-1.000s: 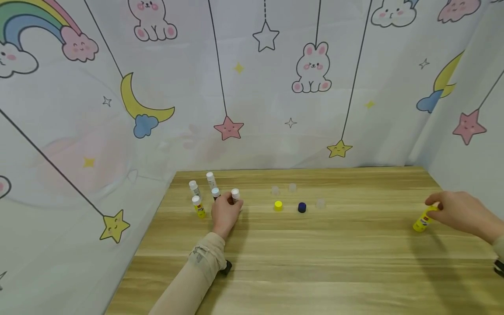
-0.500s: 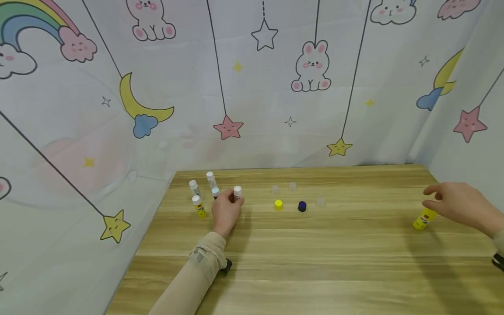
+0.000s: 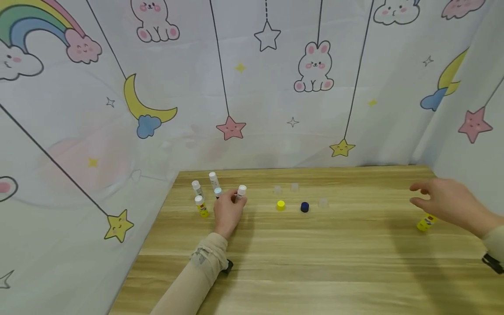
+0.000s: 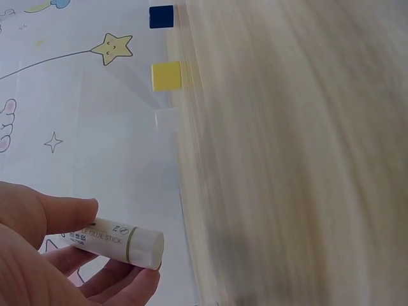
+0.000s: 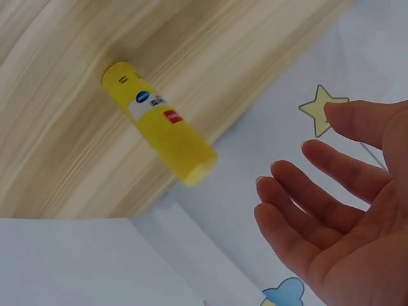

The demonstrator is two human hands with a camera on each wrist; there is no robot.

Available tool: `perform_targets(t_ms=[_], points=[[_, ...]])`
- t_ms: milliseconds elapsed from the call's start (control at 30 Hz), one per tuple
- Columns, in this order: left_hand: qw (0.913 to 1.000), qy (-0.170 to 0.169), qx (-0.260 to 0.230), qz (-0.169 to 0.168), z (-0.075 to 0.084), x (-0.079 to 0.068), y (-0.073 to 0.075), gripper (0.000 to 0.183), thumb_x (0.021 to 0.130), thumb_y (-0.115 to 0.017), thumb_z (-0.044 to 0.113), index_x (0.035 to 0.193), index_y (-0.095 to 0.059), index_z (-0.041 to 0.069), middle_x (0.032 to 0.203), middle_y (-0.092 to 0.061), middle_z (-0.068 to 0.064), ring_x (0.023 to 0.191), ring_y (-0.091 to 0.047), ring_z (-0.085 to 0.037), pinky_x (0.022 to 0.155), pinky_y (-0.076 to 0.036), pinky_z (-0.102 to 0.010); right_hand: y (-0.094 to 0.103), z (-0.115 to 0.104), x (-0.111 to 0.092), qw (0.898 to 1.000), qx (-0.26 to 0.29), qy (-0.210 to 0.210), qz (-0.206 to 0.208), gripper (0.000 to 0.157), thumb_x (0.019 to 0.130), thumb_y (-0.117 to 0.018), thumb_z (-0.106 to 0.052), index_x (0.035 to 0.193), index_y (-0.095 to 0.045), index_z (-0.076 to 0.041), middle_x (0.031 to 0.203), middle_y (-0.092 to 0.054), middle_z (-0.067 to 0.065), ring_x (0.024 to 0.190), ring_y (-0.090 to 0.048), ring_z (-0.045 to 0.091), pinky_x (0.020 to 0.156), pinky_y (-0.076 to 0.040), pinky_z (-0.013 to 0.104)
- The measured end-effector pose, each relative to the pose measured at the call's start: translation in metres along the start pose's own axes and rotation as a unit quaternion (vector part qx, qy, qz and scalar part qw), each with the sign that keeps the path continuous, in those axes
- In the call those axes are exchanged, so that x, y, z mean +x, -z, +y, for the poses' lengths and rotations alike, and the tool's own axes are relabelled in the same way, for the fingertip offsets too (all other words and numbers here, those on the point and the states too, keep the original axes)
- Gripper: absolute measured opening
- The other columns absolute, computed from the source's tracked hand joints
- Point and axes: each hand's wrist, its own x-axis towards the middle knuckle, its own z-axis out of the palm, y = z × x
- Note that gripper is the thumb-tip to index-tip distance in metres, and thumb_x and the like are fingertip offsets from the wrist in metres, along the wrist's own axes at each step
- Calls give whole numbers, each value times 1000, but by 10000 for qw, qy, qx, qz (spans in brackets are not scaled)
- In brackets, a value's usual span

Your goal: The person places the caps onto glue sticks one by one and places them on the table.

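Observation:
My left hand (image 3: pixel 228 214) pinches a white glue stick (image 4: pixel 108 241) between thumb and fingers at the left of the table. In the head view that stick's white end (image 3: pixel 242 190) shows above the fingertips. On the far right, a yellow glue stick (image 5: pixel 159 124) stands upright on the table. My right hand (image 3: pixel 453 205) is beside and above it, fingers apart and holding nothing; the right wrist view shows a gap between the hand and the stick. Close by my left hand stand a yellow glue stick with a white top (image 3: pixel 201 206) and several white-topped sticks.
Several small caps lie mid-table: a yellow cap (image 3: pixel 281 205), a dark blue cap (image 3: pixel 305 207) and clear ones, including a clear cap (image 3: pixel 323 202). Behind the wooden table (image 3: pixel 315 262) hangs a white patterned curtain (image 3: pixel 260 100).
My right hand has let go of the yellow glue stick and moved left and slightly up, leaving it standing. The white glue stick in my left hand has shifted slightly right and up.

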Motion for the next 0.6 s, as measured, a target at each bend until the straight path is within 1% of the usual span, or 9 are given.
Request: perform_targets(t_ms=[133,233,300,433,533,600], points=[[10000,5,14,23,1,0,0,28,87,-79,17,114,-76,7,88,-72,-8,75,-62,-23,70,-51,-41,-4,-7,3,9998,13,181,49,37,89,-75,-24,113,-70,5,95,-71,19,83,-68,36,63,-54,50],[10000,-18,52,5,2,0,1,28,88,-78,17,115,-75,7,89,-72,-8,75,-62,-22,70,-51,-41,-5,-13,5,9994,64,319,100,36,90,-75,-24,114,-70,2,97,-72,17,85,-68,35,66,-55,51],[9999,-76,88,19,3,-1,1,28,89,-78,17,114,-75,6,91,-72,-9,78,-63,-24,72,-51,-42,-6,-16,8,9991,109,406,112,36,90,-75,-24,115,-70,1,98,-72,18,84,-68,34,66,-55,51],[9996,-219,160,79,6,-1,3,28,88,-80,16,112,-75,5,93,-69,-10,84,-62,-27,77,-50,-44,-8,-27,15,9988,153,450,132,37,91,-74,-26,118,-70,-1,103,-71,18,89,-68,36,71,-54,54],[9992,-333,184,94,7,-2,4,27,87,-81,16,111,-75,3,93,-67,-10,85,-61,-27,78,-49,-46,-11,-35,22,9986,188,488,125,36,91,-74,-25,118,-70,-1,106,-71,18,94,-68,37,76,-53,56],[9990,-385,191,79,7,-3,4,27,87,-81,15,110,-75,3,93,-67,-10,85,-61,-26,78,-49,-46,-14,-40,26,9982,232,538,94,36,91,-74,-24,118,-70,0,105,-71,18,93,-68,37,75,-53,56]])
